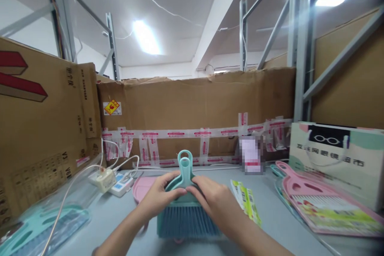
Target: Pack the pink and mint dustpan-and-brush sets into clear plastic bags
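A teal hand brush with dark blue-grey bristles is held upright in front of me, its looped handle pointing up. It lies against a teal dustpan, whose edge shows behind the bristles. My left hand grips the set's left shoulder, thumb across the front below the handle. On the right shoulder, my right hand has its thumb beside the other one, fingers wrapped behind. Behind my left hand, part of a pink dustpan rests on the table. A green-and-yellow printed card lies right of my right hand.
Pink brush sets and a teal one are stacked at right, before a paper bag. At left lie a bagged teal brush set, a power strip and cables. A taped cardboard box walls the grey table's back.
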Demonstrator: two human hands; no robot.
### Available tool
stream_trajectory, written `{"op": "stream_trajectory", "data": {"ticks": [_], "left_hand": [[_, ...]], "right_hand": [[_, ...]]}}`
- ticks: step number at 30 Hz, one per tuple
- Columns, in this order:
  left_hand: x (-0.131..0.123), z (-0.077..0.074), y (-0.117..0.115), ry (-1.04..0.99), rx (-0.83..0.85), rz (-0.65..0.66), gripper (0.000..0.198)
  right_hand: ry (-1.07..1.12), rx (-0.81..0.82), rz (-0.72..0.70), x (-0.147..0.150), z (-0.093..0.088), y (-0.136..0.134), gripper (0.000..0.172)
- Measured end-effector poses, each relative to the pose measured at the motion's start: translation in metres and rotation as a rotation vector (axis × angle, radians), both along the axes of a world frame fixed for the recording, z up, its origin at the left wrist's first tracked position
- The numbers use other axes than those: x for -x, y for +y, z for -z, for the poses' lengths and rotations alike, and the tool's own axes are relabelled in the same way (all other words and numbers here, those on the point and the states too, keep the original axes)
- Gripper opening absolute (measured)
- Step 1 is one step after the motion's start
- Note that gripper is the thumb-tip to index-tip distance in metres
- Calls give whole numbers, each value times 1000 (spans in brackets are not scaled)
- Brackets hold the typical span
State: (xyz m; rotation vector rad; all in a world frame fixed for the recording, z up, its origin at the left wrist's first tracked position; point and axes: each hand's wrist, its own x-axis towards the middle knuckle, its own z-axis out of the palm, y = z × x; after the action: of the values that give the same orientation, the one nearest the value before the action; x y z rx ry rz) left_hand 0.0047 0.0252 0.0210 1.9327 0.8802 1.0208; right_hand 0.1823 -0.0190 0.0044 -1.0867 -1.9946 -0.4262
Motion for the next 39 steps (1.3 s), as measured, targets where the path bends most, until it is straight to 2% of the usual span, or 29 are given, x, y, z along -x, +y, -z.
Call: {"op": "stream_trajectory", "data": {"ticks": [2,4,6,8,12,15,19,25,29,36,39], "left_hand": [[0,3,0,-12,8,-19,42],[0,7,0,-33,19,-41,39],[-2,9,-1,-31,31,-56,35],[-3,11,-2,-16,35,-61,33],[-2,12,-5,-24,32,-73,32],[0,14,-6,-10,3,-96,28],[0,15,-8,32,-42,-102,28],[1,6,-11,97,-44,-51,36],[0,4,-11,97,-53,-74,32],[-1,5,-11,67,13,-84,32],[3,8,-10,40,95,-81,41]], "right_hand": [[-60,-158,38,-2,1,2,22],[-31,-267,75,-5,1,4,20],[86,-268,85,-10,0,7,19],[252,-98,43,-15,1,11,29],[490,484,-159,-15,8,12,38],[580,681,-274,-10,12,9,38],[676,696,-300,-6,14,7,37],[760,674,-302,-4,12,7,36],[790,667,-309,1,12,5,33],[781,684,-342,1,13,6,31],[814,673,-313,2,13,8,33]]}}
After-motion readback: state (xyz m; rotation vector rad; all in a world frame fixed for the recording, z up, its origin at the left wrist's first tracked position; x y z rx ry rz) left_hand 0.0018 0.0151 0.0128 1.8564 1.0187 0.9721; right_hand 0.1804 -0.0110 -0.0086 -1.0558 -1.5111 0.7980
